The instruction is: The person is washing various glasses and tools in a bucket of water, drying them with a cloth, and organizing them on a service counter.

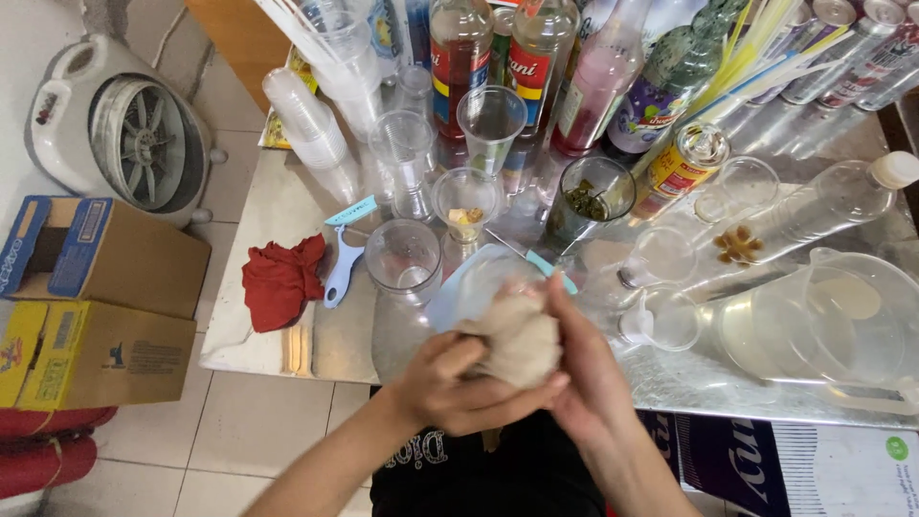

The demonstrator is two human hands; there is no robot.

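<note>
We see a crumpled beige cloth (520,337), bunched into a soft rounded wad and blurred, held up off the steel counter (287,225), just in front of a clear plastic cup (403,257) that stands upright on that counter.

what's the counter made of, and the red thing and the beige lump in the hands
Counter: likely stainless steel, brushed and reflective. Red thing: cloth, crumpled into soft folds. Beige lump, between left hand and right hand: matte, looks like cloth or dough; blurred.
</note>
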